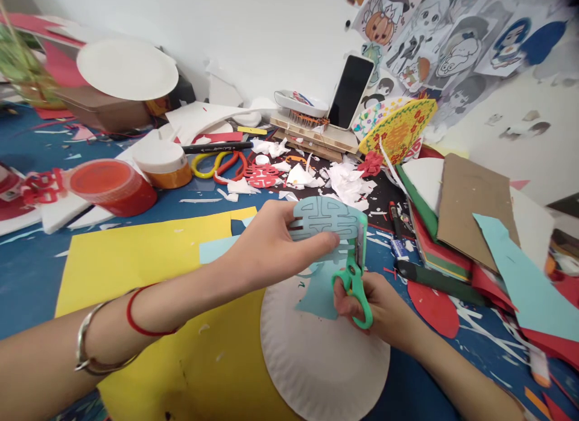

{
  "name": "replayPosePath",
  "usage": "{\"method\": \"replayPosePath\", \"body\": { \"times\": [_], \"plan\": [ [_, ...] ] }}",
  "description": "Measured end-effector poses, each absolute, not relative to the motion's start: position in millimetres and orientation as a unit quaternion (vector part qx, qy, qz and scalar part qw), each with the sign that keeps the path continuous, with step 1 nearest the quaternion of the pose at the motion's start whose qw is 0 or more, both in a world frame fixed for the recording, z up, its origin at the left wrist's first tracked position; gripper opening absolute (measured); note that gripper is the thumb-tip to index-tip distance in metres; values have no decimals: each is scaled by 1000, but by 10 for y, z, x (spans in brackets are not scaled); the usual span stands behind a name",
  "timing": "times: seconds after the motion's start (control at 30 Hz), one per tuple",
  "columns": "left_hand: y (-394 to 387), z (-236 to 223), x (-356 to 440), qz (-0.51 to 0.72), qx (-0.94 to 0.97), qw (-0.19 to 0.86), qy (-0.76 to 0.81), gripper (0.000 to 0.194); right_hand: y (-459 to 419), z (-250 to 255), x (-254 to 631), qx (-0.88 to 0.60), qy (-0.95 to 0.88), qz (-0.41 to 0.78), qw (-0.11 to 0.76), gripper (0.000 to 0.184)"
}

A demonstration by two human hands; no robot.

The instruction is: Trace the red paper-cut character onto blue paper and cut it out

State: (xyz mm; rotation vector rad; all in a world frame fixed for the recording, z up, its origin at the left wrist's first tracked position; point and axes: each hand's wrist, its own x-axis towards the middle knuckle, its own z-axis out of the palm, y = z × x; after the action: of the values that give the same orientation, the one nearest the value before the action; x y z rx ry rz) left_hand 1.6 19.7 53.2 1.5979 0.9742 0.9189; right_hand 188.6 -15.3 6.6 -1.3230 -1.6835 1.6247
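My left hand (pixel 289 246) pinches a light blue paper cut-out (pixel 323 213), its thumb across the front and its fingers behind. Slots and bars form a character-like pattern in the paper. My right hand (pixel 384 306) is closed around the handles of green scissors (pixel 357 282), whose blades point up along the right edge of the cut-out. Below both hands lies a white paper plate (pixel 325 367) with a fluted rim, and a light blue paper scrap (pixel 319 291) is over it. Yellow paper (pixel 212 354) spreads beneath the plate and my left forearm.
Behind my hands are white paper scraps (pixel 348 183), red-and-yellow-handled scissors (pixel 233 167) and a phone (pixel 351 92) propped upright. Paint jars (pixel 113 189) stand at left. At right, cardboard (pixel 474 201) rests on stacked coloured paper, near a red paper oval (pixel 433 308).
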Motion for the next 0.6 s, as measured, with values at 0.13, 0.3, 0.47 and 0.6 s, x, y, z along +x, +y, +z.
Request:
{"method": "replayPosePath", "body": {
  "times": [0.13, 0.3, 0.47, 0.6],
  "plan": [
    [199, 548, 3, 396, 643, 520, 399, 11, -153, 62, 1902, -481, -616, 584, 221, 49],
    [240, 553, -20, 365, 577, 648, 337, 13, -153, 47, 1909, -477, -604, 596, 229, 47],
    [274, 499, -20, 285, 478, 791, 255, 10, -155, 47, 1902, -486, -588, 599, 243, 51],
    [273, 462, 2, 328, 412, 812, 254, 19, -157, 27, 1907, -480, -592, 600, 241, 51]
  ]
}}
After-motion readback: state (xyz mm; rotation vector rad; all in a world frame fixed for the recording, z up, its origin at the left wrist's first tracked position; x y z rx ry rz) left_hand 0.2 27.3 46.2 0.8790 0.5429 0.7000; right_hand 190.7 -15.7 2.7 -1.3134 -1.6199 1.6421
